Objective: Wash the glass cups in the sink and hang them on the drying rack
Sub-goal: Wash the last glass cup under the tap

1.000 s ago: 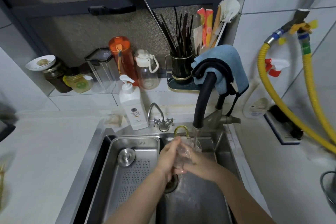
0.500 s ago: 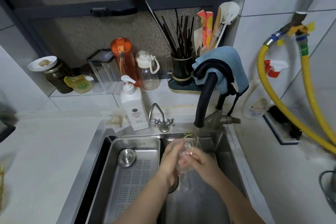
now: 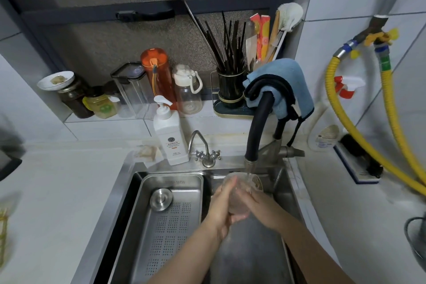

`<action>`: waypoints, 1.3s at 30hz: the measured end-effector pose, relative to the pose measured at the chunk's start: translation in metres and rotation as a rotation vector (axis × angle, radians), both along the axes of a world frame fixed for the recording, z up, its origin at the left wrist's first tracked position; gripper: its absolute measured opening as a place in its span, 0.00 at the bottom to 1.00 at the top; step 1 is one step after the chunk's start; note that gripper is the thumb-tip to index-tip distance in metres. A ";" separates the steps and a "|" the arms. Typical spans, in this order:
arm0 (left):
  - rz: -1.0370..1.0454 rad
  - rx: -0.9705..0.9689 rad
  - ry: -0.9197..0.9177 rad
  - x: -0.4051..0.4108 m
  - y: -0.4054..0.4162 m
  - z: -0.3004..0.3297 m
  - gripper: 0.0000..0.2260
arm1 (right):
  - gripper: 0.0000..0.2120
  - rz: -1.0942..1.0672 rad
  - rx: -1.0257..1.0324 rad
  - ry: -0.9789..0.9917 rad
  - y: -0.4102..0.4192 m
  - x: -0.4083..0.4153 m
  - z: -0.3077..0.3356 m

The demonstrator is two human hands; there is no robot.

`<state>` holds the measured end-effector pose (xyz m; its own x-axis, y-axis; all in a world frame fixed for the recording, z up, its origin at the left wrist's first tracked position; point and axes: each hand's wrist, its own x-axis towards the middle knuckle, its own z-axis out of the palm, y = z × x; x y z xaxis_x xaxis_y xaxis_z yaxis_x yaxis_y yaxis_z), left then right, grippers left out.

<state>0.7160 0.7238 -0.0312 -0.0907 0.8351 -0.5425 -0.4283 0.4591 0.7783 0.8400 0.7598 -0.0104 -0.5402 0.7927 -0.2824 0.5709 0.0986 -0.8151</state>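
right now my left hand (image 3: 222,205) and right hand (image 3: 258,207) are both wrapped around a clear glass cup (image 3: 239,193), holding it over the stainless steel sink (image 3: 253,258). water runs into its rim from the black curved faucet (image 3: 259,122), and a perforated steel drain tray (image 3: 166,221) sits just left of my hands.

The glass cup (image 3: 239,193) is clear and colourless, held over the sink (image 3: 129,182) basin with its open mouth tipped up and away toward the black faucet (image 3: 258,131), directly beneath the spout. A thin stream of water falls from the spout into its rim. Its lower body is wrapped between the left hand (image 3: 221,205) and the right hand (image 3: 258,207), so only the upper rim and part of the wall show, somewhat blurred.
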 end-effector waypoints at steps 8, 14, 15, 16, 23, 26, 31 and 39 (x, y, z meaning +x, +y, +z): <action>0.005 -0.027 -0.002 -0.012 0.002 0.006 0.25 | 0.17 0.179 0.102 -0.091 0.002 -0.005 0.008; -0.007 -0.025 0.032 -0.013 0.003 0.002 0.26 | 0.27 0.152 -0.112 0.130 0.004 -0.017 0.002; 0.005 -0.039 0.053 -0.015 0.004 0.003 0.27 | 0.23 0.134 -0.122 0.170 0.002 -0.017 0.000; 0.018 -0.047 0.082 -0.017 0.005 0.002 0.29 | 0.20 0.088 -0.115 0.199 0.000 -0.015 -0.001; -0.144 0.022 0.133 -0.014 -0.004 0.007 0.22 | 0.16 -0.271 -0.120 0.443 -0.018 -0.001 -0.017; -0.096 0.043 0.086 -0.011 -0.005 -0.001 0.45 | 0.13 -0.358 -0.175 0.511 -0.014 0.003 -0.021; -0.173 0.079 0.301 0.005 0.001 0.001 0.43 | 0.14 -0.490 -0.289 0.570 -0.012 0.019 -0.020; -0.085 -0.021 0.594 0.020 0.020 0.002 0.37 | 0.25 -0.450 -0.243 0.613 -0.017 0.025 -0.018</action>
